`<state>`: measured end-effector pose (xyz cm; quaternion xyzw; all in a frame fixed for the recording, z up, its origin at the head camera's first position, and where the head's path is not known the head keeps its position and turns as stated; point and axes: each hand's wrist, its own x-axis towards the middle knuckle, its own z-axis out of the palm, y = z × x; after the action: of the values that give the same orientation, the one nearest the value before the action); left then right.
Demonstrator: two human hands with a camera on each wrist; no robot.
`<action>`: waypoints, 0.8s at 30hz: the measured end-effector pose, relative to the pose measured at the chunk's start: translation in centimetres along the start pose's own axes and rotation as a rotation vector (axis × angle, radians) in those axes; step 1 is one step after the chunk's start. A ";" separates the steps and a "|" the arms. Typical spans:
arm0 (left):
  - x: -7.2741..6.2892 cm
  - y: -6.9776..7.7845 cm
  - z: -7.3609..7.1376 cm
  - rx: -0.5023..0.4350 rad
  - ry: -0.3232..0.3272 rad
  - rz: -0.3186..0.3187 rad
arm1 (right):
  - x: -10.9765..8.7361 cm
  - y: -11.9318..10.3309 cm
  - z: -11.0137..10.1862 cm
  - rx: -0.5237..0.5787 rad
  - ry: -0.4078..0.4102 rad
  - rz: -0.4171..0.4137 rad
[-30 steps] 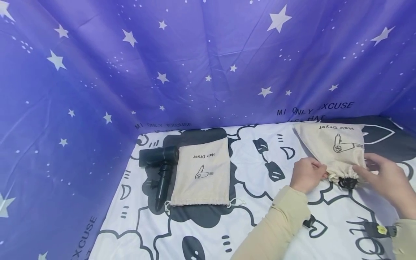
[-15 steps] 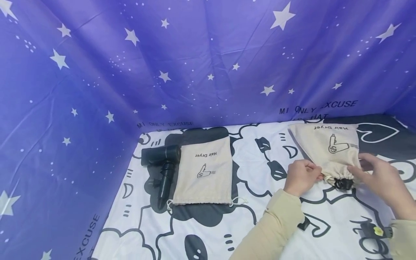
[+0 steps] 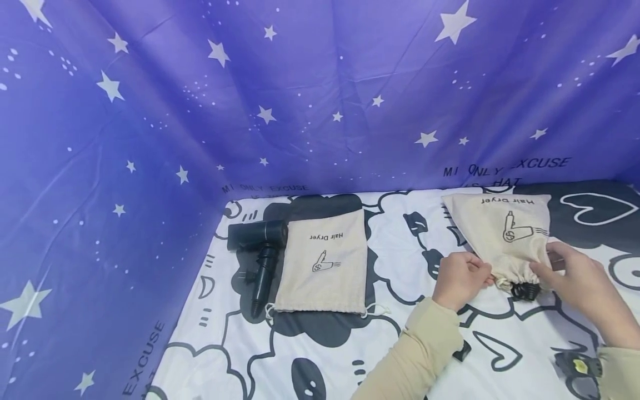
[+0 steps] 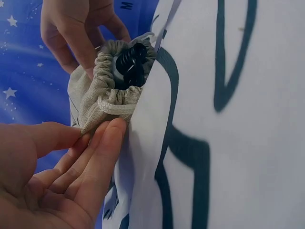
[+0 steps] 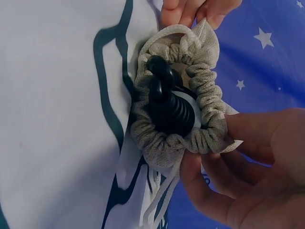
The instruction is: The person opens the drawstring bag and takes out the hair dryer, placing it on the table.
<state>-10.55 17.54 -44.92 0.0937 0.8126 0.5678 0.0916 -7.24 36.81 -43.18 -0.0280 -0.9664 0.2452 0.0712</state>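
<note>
A beige drawstring bag (image 3: pixel 505 233) printed "Hair Dryer" lies at the right, its gathered mouth facing me. Inside that mouth shows a black coiled cord (image 5: pixel 174 107), partly drawn together by the ruffled cloth. My left hand (image 3: pixel 462 278) pinches the left corner of the mouth between thumb and fingers, beside the white drawstring (image 4: pixel 116 107). On the other side my right hand (image 3: pixel 582 283) grips the ruffled edge, thumb on top and fingers beneath. What fills the bag deeper in is hidden.
To the left a second beige bag (image 3: pixel 322 266) lies flat, its string loops at both lower corners. Against it rests a black hair dryer (image 3: pixel 260 236) with its handle toward me. A purple star-printed curtain (image 3: pixel 320 100) rises behind the patterned black-and-white cloth (image 3: pixel 390 344).
The head view has shifted slightly, so the scene sits further right in it. Both hands keep their hold on the bag's mouth, which has come slightly nearer me.
</note>
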 end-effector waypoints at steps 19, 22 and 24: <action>-0.5 -0.5 -2.5 0.100 0.023 0.022 | 0.5 -2.1 1.2 0.041 0.044 -0.109; -0.6 -0.6 -3.2 0.165 0.055 0.044 | 0.5 -2.7 1.5 0.073 0.037 -0.128; -0.6 -0.7 -3.6 0.191 0.084 0.048 | 0.6 -3.1 1.7 0.085 0.034 -0.143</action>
<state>-10.90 13.88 -44.28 0.0977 0.8637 0.4933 0.0346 -8.12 33.33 -43.10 0.0401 -0.9534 0.2797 0.1061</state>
